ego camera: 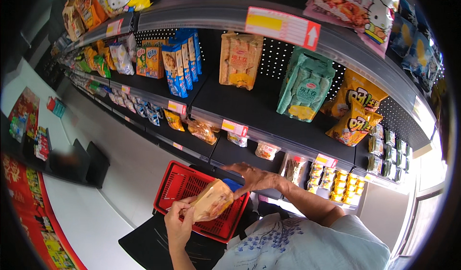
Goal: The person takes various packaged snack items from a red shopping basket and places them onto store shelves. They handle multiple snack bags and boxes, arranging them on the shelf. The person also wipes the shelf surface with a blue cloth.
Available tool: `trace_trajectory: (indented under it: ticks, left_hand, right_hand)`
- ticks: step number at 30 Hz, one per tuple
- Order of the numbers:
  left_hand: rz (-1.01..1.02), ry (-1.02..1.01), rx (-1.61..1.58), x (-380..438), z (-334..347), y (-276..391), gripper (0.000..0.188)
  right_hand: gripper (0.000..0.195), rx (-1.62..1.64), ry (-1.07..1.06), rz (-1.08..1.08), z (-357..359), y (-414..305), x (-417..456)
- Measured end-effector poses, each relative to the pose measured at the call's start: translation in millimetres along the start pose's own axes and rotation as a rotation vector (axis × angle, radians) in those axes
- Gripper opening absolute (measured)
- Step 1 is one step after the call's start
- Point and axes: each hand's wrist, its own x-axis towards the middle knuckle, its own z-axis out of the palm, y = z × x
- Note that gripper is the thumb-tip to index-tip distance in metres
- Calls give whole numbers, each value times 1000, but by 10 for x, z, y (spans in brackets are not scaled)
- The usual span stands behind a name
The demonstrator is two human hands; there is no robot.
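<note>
My left hand (181, 216) grips one end of a beige food package (210, 201) with a picture on its side, thumb in front. The package is held over a red plastic shopping basket (167, 187) with slotted walls. My right hand (254, 176) is spread beside the package's far end. Its thumb is close to the package's corner, and I cannot tell whether it touches. A blue item (232, 184) shows behind the package, partly hidden by it and by my right hand.
Dark store shelves hold an orange snack pouch (240, 59), a green snack pouch (306, 86), blue snack packs (176, 70) and yellow bags (354, 126). A price tag (282, 27) hangs on the upper edge. A black surface (151, 237) lies beside the basket; a white counter (75, 212) stands left.
</note>
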Motion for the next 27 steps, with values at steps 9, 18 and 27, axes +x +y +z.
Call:
trace_trajectory:
  ticks: [9, 18, 27]
  left_hand:
    - [253, -59, -135, 508, -9, 540, 9]
    - [307, -10, -171, 1038, 187, 389, 72]
    - [239, -234, 18, 2256, 852, 594, 48]
  right_hand:
    - [67, 362, 4, -35, -80, -389, -208]
    - [62, 651, 386, -71, -493, -436, -350]
    - [61, 306, 813, -117, -1377, -280, 101]
